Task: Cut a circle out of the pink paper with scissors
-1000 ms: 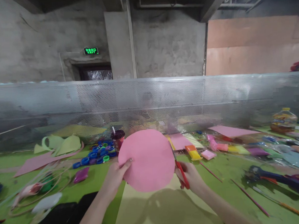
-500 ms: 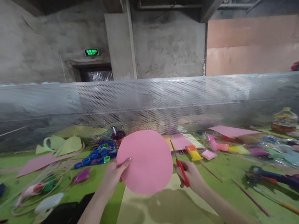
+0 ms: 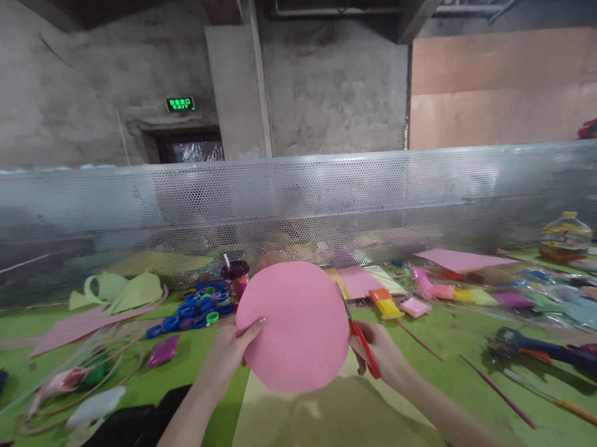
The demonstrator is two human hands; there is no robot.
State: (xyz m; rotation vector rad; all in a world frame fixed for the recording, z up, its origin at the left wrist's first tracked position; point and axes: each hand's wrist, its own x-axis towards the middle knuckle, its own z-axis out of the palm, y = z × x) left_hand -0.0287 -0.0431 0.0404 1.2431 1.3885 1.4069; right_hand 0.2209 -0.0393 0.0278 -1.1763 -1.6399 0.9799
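Scissors (image 3: 366,350) at the right edge of a round pink paper (image 3: 294,327)

The pink paper is raised over the desk (image 3: 447,329), its face toward the viewer, above a pale yellow sheet (image 3: 289,431) that carries its shadow. The left hand (image 3: 230,350) holds it at the left edge, thumb flat on the front and the other fingers mostly hidden behind. The right hand (image 3: 380,356) has its fingers wrapped around the red handles of the scissors, whose blades point up along the paper's right rim; whether they have paper between them cannot be told.

Behind the paper's upper left stands a dark cup (image 3: 236,275) with a white straw, next to a pile of blue rings (image 3: 186,313), a few of them green. A purple packet (image 3: 164,350) lies nearer, left of the left hand. Beyond the right hand are an orange-and-yellow packet (image 3: 384,304) and, just beside it, a small pink packet (image 3: 415,307). A bottle (image 3: 565,239) with a yellow cap stands at the far right. A perforated metal panel (image 3: 297,197) runs across the back.
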